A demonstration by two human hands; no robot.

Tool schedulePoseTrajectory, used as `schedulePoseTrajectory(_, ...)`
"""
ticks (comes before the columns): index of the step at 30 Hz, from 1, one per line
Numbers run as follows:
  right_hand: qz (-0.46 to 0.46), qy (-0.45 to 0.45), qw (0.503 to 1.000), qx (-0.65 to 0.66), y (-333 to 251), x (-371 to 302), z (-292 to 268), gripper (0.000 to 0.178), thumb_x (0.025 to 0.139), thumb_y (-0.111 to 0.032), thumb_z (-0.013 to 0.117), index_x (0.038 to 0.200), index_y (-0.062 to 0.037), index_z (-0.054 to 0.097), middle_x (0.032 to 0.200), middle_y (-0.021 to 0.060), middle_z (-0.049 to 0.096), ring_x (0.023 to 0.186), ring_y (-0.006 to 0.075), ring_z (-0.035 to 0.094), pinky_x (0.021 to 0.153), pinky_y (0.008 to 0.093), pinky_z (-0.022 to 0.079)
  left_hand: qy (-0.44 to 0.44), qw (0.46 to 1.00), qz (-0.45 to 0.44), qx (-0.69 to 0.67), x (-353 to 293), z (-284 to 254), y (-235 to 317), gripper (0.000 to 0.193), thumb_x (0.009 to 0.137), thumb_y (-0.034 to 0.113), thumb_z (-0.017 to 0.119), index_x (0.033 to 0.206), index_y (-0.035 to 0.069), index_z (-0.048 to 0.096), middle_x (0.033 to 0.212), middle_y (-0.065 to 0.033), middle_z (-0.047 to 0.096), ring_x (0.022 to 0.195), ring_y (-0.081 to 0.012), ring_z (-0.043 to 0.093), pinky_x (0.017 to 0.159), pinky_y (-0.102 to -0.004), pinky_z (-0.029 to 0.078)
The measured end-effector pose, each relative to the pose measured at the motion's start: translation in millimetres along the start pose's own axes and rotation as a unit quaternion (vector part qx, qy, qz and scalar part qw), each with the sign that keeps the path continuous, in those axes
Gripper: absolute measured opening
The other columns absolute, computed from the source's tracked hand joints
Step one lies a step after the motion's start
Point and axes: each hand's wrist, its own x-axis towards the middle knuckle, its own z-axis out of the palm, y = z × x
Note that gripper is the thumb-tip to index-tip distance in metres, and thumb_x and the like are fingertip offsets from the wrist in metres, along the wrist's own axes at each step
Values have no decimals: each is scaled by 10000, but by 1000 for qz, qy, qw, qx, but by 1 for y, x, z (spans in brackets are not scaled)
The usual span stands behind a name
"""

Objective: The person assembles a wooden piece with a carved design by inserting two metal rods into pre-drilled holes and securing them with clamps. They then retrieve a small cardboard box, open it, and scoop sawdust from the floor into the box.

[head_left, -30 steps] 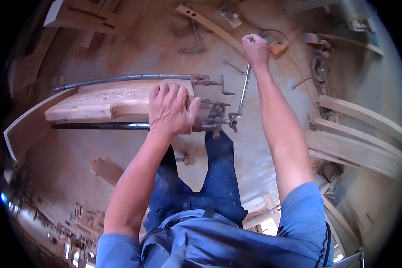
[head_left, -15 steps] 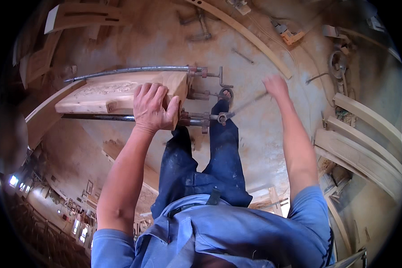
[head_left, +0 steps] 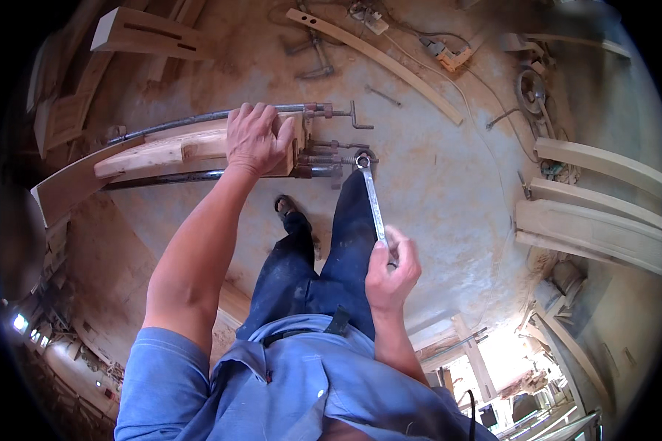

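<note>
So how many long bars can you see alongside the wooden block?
2: the far bar, beyond the wooden block, and the near bar, along its near side; more may be hidden underneath.

A long wooden strip [head_left: 379, 56] with 2 holes near its left end lies across the stained floor [head_left: 449, 176]. Near its upper side sits an orange power tool [head_left: 449, 55] — farther right, a round wheel [head_left: 519, 90]. Pale timbers [head_left: 592, 229] lie side by side at the right edge; upper left, a wooden block [head_left: 151, 42] shows 2 dark slots.
</note>
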Motion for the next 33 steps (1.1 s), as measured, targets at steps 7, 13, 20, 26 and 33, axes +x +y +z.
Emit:
schedulePoseTrajectory(7,108,108,907,392,-12,0,24,184,979,-46,523,1014,79,653,607,31,550,533,70,483,544,248,434,24,1000,11,12,-6,-3,3,259,864,342,654,872,84,632,879,-92,622,912,-299,560,937,-417,384)
schedulePoseTrajectory(13,188,61,920,340,-48,72,23,141,949,-48,571,968,53,669,637,-20,515,491,31,411,439,207,323,36,999,-11,-15,-7,0,3,288,854,359,649,804,75,628,855,-95,623,909,-291,563,934,-422,383)
schedulePoseTrajectory(20,196,33,936,290,-64,147,40,114,915,-19,577,951,38,668,634,-60,479,511,11,372,450,220,282,27,999,-17,-30,2,-5,1,254,838,335,668,845,84,626,870,-88,613,919,-290,563,929,-420,394)
schedulePoseTrajectory(26,185,10,951,246,-58,193,59,107,880,6,578,888,41,679,625,-69,489,539,4,372,485,227,274,29,998,-29,-37,10,-8,3,263,815,330,684,778,81,608,839,-97,610,899,-292,568,916,-420,404)
schedulePoseTrajectory(33,211,-33,959,188,-48,234,88,155,840,-16,564,874,45,703,623,-9,573,582,59,484,539,258,392,4,998,-45,-53,8,-9,3,255,805,325,689,811,83,610,853,-101,602,900,-303,561,928,-429,388)
